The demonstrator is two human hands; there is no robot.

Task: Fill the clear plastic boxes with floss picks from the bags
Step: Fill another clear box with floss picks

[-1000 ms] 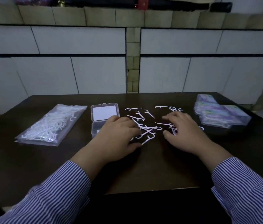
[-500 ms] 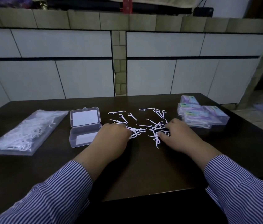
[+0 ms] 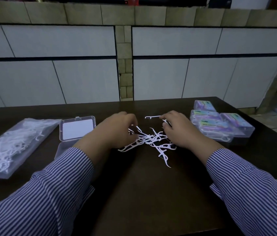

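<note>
Picks (image 3: 151, 139): loose white pile at table centre, tangled, between both hands. One stray (image 3: 153, 117) lies apart on the far side, just by the R fingertips; another trails toward the near edge.

L hand (image 3: 117, 132): palm down at the pile's left edge, fingers curled inward over the picks. Dim light and the hand's own back hide the tips, so whether they pinch any picks can't be told.

R hand (image 3: 176, 132): palm down at the pile's right edge, fingers bent and raking into the picks; looks like a sweep, not a grip, w/ nothing lifted.

Box (image 3: 76, 130): clear, lid open and standing back, just left of the L hand; base partly hidden by the L sleeve, contents not visible.

Bag (image 3: 10, 145): further left, full of picks, lying flat.

Filled boxes (image 3: 219, 123): stack at right, closed, near the R hand but apart.

Step, as judged: gathering scattered picks into a bunch, prior to loading the open box. Next move calls for aligning the picks, pinching a bunch, and carrying it left over the box w/o snagging tangled ones or knocking the lid.
</note>
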